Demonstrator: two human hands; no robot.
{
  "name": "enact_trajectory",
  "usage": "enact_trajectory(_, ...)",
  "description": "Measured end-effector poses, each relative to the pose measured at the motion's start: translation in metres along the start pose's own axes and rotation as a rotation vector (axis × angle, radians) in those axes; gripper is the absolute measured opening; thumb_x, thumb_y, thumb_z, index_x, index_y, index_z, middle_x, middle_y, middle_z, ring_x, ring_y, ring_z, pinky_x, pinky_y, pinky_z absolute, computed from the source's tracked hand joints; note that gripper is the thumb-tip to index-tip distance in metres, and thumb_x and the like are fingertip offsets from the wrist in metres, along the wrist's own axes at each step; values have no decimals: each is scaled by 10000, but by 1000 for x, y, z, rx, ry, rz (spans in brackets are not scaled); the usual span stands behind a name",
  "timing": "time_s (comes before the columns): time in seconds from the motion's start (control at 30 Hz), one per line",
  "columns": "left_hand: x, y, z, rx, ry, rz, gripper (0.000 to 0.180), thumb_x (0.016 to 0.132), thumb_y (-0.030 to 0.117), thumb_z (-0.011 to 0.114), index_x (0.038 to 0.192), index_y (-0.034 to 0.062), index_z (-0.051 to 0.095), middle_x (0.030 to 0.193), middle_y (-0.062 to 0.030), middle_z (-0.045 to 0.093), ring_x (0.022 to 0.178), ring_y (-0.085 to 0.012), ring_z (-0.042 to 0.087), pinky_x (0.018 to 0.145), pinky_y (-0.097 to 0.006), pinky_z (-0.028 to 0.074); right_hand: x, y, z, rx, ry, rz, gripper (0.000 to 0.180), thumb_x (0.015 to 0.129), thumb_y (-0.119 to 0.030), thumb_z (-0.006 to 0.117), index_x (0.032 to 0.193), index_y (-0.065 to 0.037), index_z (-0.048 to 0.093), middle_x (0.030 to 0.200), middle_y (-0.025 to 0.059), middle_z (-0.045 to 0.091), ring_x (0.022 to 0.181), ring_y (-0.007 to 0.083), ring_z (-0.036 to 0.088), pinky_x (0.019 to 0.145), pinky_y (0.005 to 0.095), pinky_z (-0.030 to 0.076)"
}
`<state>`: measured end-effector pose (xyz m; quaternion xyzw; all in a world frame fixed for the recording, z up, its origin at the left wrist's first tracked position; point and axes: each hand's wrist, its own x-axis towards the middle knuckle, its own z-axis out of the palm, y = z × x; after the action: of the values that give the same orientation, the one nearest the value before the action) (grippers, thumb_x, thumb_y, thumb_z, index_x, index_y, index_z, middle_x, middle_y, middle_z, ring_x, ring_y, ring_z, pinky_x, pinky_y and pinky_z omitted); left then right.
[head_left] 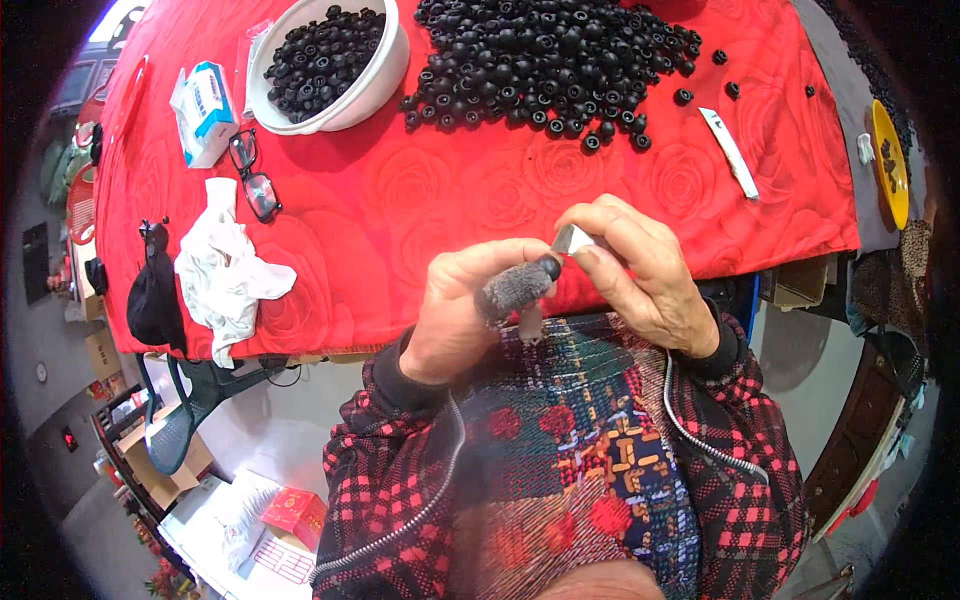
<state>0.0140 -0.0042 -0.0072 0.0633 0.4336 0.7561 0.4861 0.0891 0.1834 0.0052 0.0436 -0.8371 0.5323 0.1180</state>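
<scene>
My left hand [452, 312] is closed at the table's front edge, pinching a small black round part [549, 267]. A grey rough-textured cover [513, 291] sits at the fingers of this hand, and whether it wraps a finger is hard to tell. Close beside it, my right hand [640, 275] grips a small blade [572, 240] with a white wrapped handle. The blade's tip is right above the black part. Farther back on the red tablecloth [400, 190] lies a heap of similar black round parts [540, 70].
A white bowl [395, 75] full of black parts stands at the back left. Near it are a tissue pack [205, 112], eyeglasses [262, 195], white gloves [222, 260] and a black mask [153, 300]. A white strip [729, 152] and yellow plate [880, 140] lie right.
</scene>
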Motion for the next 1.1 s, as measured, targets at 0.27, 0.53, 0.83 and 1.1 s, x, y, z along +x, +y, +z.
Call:
enact_trajectory(0.27, 4, -8, -5, -10, 21, 3, 243, 900, 81, 591, 1120, -20, 611, 875, -74, 652, 625, -114, 606, 532, -231, 492, 3, 6, -1, 0, -43, 5, 168, 853, -71, 571, 1000, 10, 566, 799, 150, 566, 724, 324, 582, 627, 386, 463)
enact_trajectory(0.53, 8, -8, -5, -53, 14, 13, 253, 903, 86, 588, 1130, -25, 604, 875, -84, 649, 638, -134, 612, 517, -240, 494, 3, 11, -2, -4, -63, 9, 174, 847, -71, 579, 998, 16, 566, 821, 157, 572, 737, 329, 588, 631, 383, 467)
enact_trajectory(0.83, 9, -9, -11, -46, 25, -40, 299, 876, 129, 617, 1126, -33, 599, 908, -87, 649, 716, -125, 611, 529, -239, 516, 3, 14, -1, 5, -68, 28, 183, 840, -74, 590, 1000, 12, 567, 815, 158, 564, 731, 331, 582, 622, 382, 461)
enact_trajectory(1.1, 10, -10, -13, -72, -14, -46, 260, 931, 118, 542, 1140, -29, 593, 885, -81, 642, 664, -126, 608, 508, -245, 489, 3, 17, 0, 34, -78, 20, 167, 841, -88, 596, 984, -5, 569, 788, 142, 550, 711, 322, 573, 606, 384, 450)
